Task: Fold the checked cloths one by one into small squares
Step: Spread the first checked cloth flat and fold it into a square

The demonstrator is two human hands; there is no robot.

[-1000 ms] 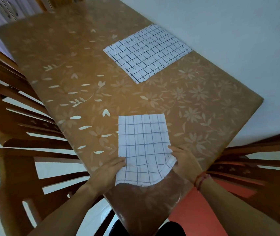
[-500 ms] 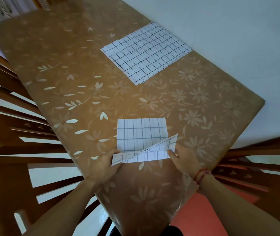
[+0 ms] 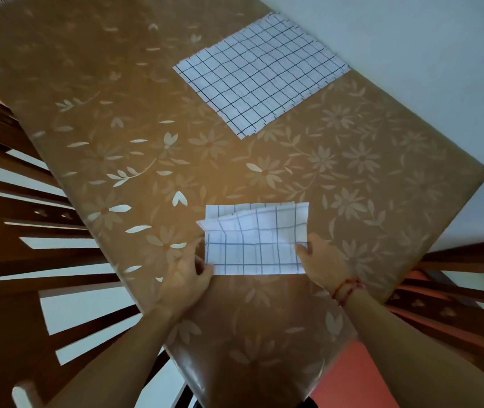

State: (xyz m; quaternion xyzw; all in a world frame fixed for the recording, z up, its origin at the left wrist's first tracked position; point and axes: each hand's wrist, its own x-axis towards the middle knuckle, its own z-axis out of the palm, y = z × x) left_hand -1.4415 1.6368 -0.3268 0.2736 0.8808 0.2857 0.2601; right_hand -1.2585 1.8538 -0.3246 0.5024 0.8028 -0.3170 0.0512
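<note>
**A:** What has been changed since the earlier frame?

**B:** In the head view, the near half of the cloth [image 3: 255,245] has been carried over the far half. What was a long strip has been turned into a shorter, nearly square piece. It is found at the lower middle of the frame, on the table [image 3: 102,113], near the close edge.

**A:** How is it held?

**B:** The left side is pinched by the left hand [image 3: 184,272], with the thumb laid on top at the near corner. The right edge is nipped between the fingertips of the right hand [image 3: 323,266]. Both sides are probably gripped so that the upper layer can be drawn taut and laid square on the lower one.

**A:** Is the fold finished?

**B:** It is judged not to be. The upper layer is rumpled at the left, where a corner is seen jutting past the edge beneath. At the right the far edges nearly meet.

**A:** What else is to be noted?

**B:** A stack [image 3: 261,75] of unfolded checked cloths is set at the upper right of the frame, well apart. It is presumably kept there to be out of the working space yet within reach. Chairs [image 3: 13,237] are drawn up at the left and lower right. Nothing is seen to stand in the way of the fold.
</note>
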